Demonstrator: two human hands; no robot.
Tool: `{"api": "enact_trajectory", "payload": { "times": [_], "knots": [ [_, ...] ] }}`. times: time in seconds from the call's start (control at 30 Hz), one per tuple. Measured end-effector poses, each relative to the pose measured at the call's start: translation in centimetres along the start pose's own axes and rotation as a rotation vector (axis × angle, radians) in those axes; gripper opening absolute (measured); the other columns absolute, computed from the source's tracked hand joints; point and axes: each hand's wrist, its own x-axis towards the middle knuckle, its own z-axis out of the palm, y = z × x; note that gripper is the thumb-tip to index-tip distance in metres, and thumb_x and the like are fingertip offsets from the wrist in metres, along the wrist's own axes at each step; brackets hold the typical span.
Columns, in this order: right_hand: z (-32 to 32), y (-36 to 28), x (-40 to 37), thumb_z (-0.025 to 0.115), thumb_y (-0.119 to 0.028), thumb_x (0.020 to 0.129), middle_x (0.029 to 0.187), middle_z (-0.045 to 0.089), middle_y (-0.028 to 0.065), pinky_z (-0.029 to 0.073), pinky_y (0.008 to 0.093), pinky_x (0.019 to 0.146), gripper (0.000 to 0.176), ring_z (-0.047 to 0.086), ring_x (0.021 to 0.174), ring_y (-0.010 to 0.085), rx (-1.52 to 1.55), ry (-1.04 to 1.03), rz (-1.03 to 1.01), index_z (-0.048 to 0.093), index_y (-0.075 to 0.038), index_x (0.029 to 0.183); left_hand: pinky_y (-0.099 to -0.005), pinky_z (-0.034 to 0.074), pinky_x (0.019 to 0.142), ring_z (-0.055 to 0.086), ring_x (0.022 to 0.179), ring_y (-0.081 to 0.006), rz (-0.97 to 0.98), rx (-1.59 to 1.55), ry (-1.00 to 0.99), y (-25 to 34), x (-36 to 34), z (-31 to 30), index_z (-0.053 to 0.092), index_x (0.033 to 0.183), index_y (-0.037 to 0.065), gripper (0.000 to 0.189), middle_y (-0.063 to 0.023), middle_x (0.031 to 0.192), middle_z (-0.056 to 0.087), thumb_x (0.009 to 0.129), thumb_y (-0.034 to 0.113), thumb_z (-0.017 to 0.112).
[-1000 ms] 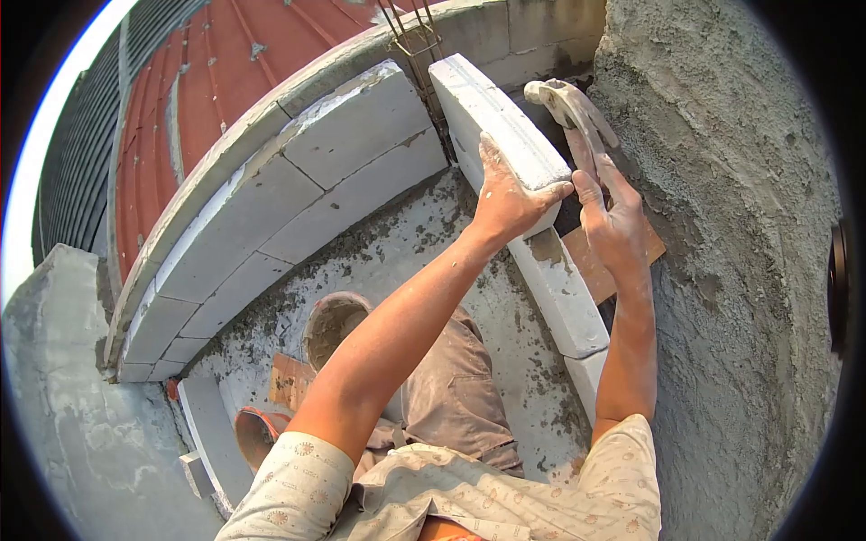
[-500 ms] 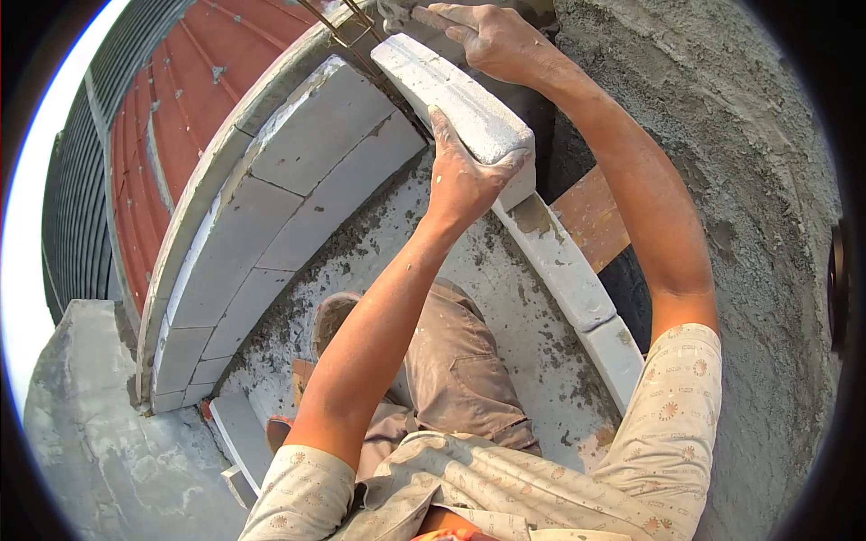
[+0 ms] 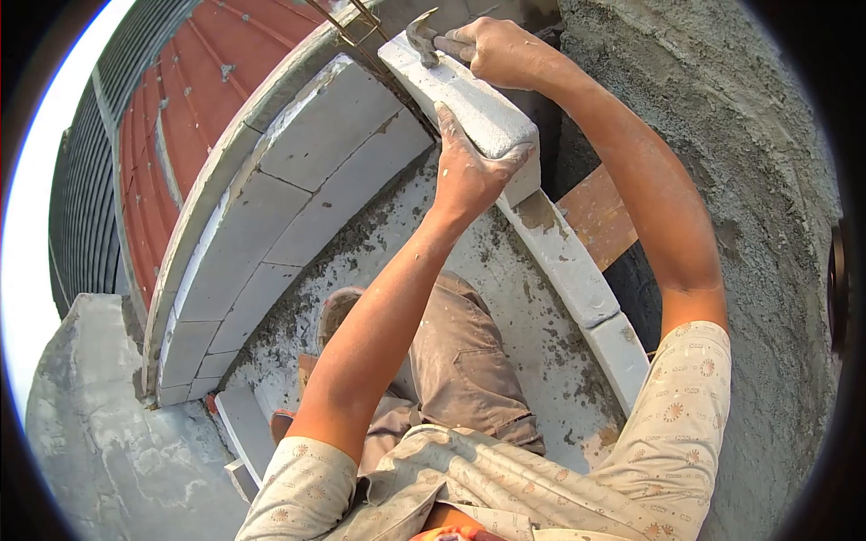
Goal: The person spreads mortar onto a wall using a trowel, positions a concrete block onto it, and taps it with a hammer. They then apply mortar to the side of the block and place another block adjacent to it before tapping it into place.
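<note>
A white lightweight concrete block (image 3: 474,104) sits at the far end of the low block row. My left hand (image 3: 469,171) is closed around its near end, thumb along the top and fingers over the end face. In my right hand (image 3: 505,52) is a hammer (image 3: 421,38), gripped by its handle. The metal head is at the block's far top surface; whether it touches cannot be made out. A shallow groove runs along the block's top.
A low row of white blocks (image 3: 559,257) runs below the held block, beside a wooden board (image 3: 597,216). To the left stands a curved block wall (image 3: 262,212), with red metal roofing (image 3: 194,99) beyond. Steel bars (image 3: 361,32) rise at the far corner. Rough plaster wall (image 3: 767,225) lies right.
The hammer has come down from beyond the block's far edge onto or just over its top, with my right hand slightly lower. My left hand keeps its hold on the block.
</note>
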Motion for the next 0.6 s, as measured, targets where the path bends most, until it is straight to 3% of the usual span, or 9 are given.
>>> {"api": "enact_trajectory", "payload": {
  "times": [0.13,0.17,0.2,0.27,0.37,0.47,0.53,0.6],
  "knots": [
    [-0.4,-2.7,-2.0,0.058,-0.011,0.089,0.111,0.069,0.0228,0.056,0.0434,0.085,0.040,0.070,0.096,0.0356,0.158,0.225,0.001,0.063,-0.005,0.129,-0.0349,0.050,0.097,0.059,0.120,-0.0334,0.102,-0.009,0.024,-0.8,0.3,0.1,-0.003,0.147,-0.016,0.122,-0.0297,0.132,0.053,0.077,0.036,0.083],
    [1.3,-0.5,-0.9,0.057,-0.015,0.093,0.111,0.069,0.0228,0.055,0.0441,0.086,0.037,0.069,0.097,0.0383,-0.084,0.089,0.098,0.063,-0.006,0.129,-0.0344,0.049,0.099,0.060,0.118,-0.0324,0.124,0.004,0.029,-1.0,0.4,0.0,0.000,0.147,-0.015,0.121,-0.0280,0.132,0.054,0.077,0.037,0.084],
    [0.1,-1.5,-0.9,0.055,-0.014,0.093,0.114,0.068,0.0234,0.055,0.0439,0.087,0.038,0.068,0.099,0.0389,-0.015,-0.056,0.182,0.062,-0.006,0.130,-0.0349,0.048,0.100,0.059,0.119,-0.0313,0.071,-0.033,0.026,-0.8,0.2,0.0,0.001,0.146,-0.015,0.120,-0.0272,0.132,0.053,0.076,0.038,0.084],
    [-0.4,-0.6,-0.3,0.055,-0.013,0.093,0.117,0.066,0.0237,0.053,0.0424,0.090,0.039,0.067,0.103,0.0385,0.087,0.080,-0.036,0.061,-0.004,0.130,-0.0350,0.048,0.100,0.058,0.121,-0.0308,0.048,-0.104,0.022,1.0,-0.4,-0.7,0.003,0.146,-0.015,0.119,-0.0267,0.133,0.053,0.077,0.038,0.084],
    [-0.2,-2.7,-1.1,0.054,-0.013,0.094,0.120,0.065,0.0233,0.051,0.0419,0.094,0.040,0.065,0.109,0.0389,0.160,0.200,0.072,0.060,-0.008,0.132,-0.0362,0.046,0.103,0.058,0.119,-0.0292,0.126,-0.358,-0.005,1.1,-0.2,-0.8,0.009,0.146,-0.010,0.111,-0.0227,0.130,0.053,0.077,0.034,0.084],
    [-0.2,-1.8,0.8,0.052,-0.017,0.097,0.122,0.064,0.0221,0.050,0.0423,0.096,0.039,0.061,0.113,0.0403,0.012,-0.070,0.177,0.059,-0.015,0.135,-0.0373,0.045,0.104,0.053,0.125,-0.0293,0.140,-0.122,0.099,-2.0,0.5,0.6,0.007,0.148,-0.009,0.113,-0.0245,0.139,0.044,0.076,0.031,0.085],
    [-0.9,-3.8,0.3,0.052,-0.016,0.096,0.123,0.064,0.0228,0.049,0.0426,0.098,0.040,0.060,0.115,0.0410,0.048,0.046,0.157,0.059,-0.017,0.136,-0.0382,0.044,0.105,0.051,0.126,-0.0290,0.143,-0.002,0.168,-1.7,0.0,0.4,0.005,0.148,-0.007,0.112,-0.0234,0.140,0.042,0.078,0.029,0.084],
    [-0.2,-4.6,-0.1,0.052,-0.015,0.096,0.125,0.063,0.0230,0.047,0.0428,0.099,0.041,0.060,0.115,0.0414,0.128,0.179,0.071,0.059,-0.017,0.136,-0.0373,0.040,0.109,0.049,0.127,-0.0307,0.228,-0.155,0.142,-3.0,0.9,1.3,-0.003,0.148,-0.009,0.121,-0.0235,0.141,0.039,0.076,0.032,0.085]
  ]
}}
